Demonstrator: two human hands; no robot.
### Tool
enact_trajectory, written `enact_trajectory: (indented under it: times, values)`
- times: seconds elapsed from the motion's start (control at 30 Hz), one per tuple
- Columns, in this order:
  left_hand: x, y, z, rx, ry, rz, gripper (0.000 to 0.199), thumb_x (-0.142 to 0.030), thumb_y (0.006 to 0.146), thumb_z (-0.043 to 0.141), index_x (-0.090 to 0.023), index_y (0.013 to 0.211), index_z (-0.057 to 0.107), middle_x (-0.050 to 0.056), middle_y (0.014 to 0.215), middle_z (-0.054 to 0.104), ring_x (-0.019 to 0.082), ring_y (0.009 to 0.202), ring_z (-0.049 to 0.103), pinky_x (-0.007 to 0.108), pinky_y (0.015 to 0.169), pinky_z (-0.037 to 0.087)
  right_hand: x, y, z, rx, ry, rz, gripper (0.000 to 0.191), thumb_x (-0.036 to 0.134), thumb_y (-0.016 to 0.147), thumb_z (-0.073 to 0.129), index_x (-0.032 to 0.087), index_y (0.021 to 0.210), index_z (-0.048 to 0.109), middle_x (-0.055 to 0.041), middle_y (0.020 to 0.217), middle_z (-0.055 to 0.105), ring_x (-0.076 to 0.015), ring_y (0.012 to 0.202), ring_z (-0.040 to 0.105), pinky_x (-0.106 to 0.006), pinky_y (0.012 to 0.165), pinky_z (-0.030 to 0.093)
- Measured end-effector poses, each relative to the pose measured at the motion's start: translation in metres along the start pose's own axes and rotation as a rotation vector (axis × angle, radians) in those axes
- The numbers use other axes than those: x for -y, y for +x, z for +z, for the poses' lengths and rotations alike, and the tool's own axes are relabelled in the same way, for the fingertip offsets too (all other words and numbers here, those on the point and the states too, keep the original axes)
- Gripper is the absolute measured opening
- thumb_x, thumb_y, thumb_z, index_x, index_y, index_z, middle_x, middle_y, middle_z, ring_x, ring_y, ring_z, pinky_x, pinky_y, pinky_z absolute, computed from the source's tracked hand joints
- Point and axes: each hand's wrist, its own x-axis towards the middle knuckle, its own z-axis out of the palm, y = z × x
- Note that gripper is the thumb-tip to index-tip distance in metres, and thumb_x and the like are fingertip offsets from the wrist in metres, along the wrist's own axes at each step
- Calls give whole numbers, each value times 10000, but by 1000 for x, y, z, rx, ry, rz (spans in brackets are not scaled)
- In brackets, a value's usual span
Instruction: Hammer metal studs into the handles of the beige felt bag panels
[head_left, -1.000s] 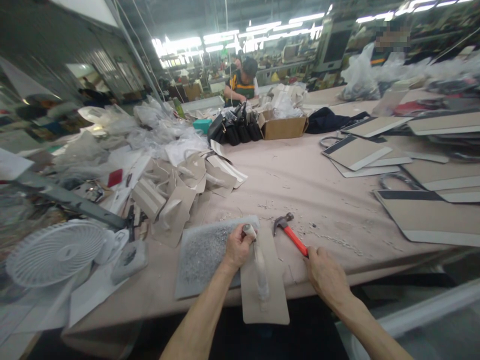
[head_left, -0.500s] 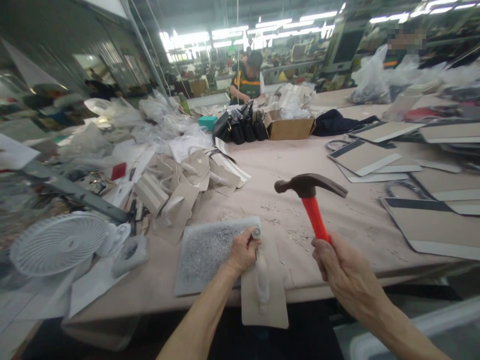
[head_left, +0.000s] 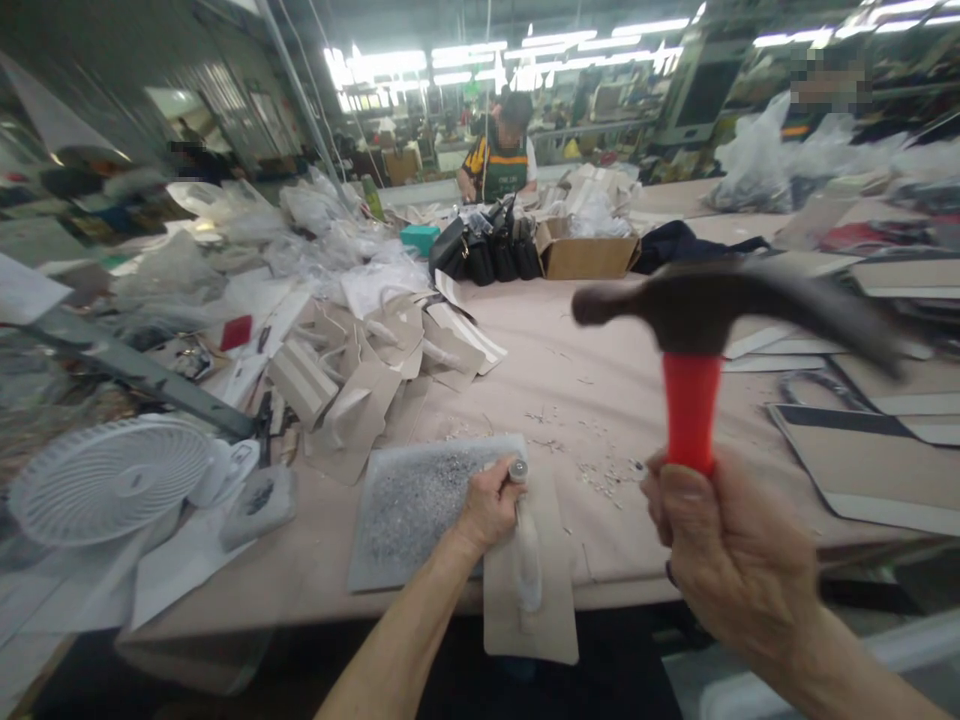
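Note:
My right hand (head_left: 731, 550) is closed round the red handle of a claw hammer (head_left: 694, 400), raised high with its dark head blurred by motion. My left hand (head_left: 487, 505) pinches a short metal punch (head_left: 518, 470), its round top facing up. Under the punch lies a flat beige panel (head_left: 551, 590) with a handle wrapped in clear plastic (head_left: 529, 565) along its middle. The panel overhangs the table's front edge and partly covers a grey, pitted board (head_left: 420, 500). The punch's lower tip is hidden behind my fingers.
Beige pieces with wrapped handles (head_left: 360, 400) are heaped left of centre. A white fan (head_left: 112, 480) stands at left. Small scraps (head_left: 607, 470) dot the table. Panels with dark strips (head_left: 862, 470) lie at right. Black bags (head_left: 487, 250), a cardboard box (head_left: 589, 255) and a person (head_left: 502, 165) are farther back.
My right hand has lifted the hammer up and closer to the camera, so it looks much larger. My left hand, the punch and the panel stay in place.

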Motion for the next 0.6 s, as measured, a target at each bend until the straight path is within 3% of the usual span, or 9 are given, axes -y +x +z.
enact_trajectory:
  times: [0.1, 0.17, 0.3, 0.4, 0.47, 0.53, 0.6]
  values:
    - [0, -1, 0, 9, 9, -24, 191, -143, 806, 567, -192, 957, 673, 12, 757, 654, 174, 718, 597, 257, 693, 437, -21, -22, 27, 197, -88, -83, 336, 436, 984, 310, 251, 749, 464, 13, 480, 486, -143, 396, 407, -284, 449, 231]
    - [0, -2, 1, 17, 12, -35, 230, -140, 806, 564, -196, 997, 679, 6, 742, 651, 170, 700, 592, 253, 673, 427, -38, -31, 36, 331, -198, -96, 333, 432, 979, 330, 231, 786, 511, 9, 483, 502, -140, 383, 394, -286, 459, 190]
    - [-1, -2, 2, 15, -2, -20, 234, -136, 814, 555, -196, 1005, 676, 11, 797, 662, 167, 750, 596, 248, 702, 432, -65, -35, 39, 473, -379, 12, 305, 403, 994, 337, 206, 893, 547, -5, 545, 545, -152, 444, 463, -280, 498, 194]
    - [-2, -2, 1, 12, 7, -3, 161, -128, 806, 560, -187, 904, 672, -1, 751, 631, 150, 713, 570, 237, 688, 426, -81, -39, 51, 478, -496, 126, 286, 361, 994, 353, 202, 857, 548, -8, 552, 541, -165, 479, 499, -279, 500, 211]
    - [-2, -1, 1, 8, 6, -3, 169, -123, 795, 573, -184, 916, 675, -3, 756, 639, 147, 715, 576, 233, 691, 430, -85, -45, 65, 394, -581, 106, 220, 292, 971, 397, 183, 914, 579, -62, 701, 625, -193, 602, 573, -284, 538, 298]
    - [-2, -1, 0, 2, -12, -15, 189, -132, 791, 587, -184, 947, 681, 2, 782, 661, 150, 733, 595, 232, 700, 443, -79, -51, 79, 274, -581, -40, 234, 209, 928, 449, 152, 1113, 581, -149, 1030, 662, -243, 848, 617, -324, 671, 408]
    - [-2, 0, 1, -16, -45, -29, 194, -149, 786, 608, -182, 960, 688, 5, 800, 679, 154, 750, 611, 233, 714, 458, -62, -54, 91, 240, -471, -261, 433, 135, 889, 469, 150, 1321, 485, -183, 1320, 548, -272, 1060, 561, -383, 836, 431]
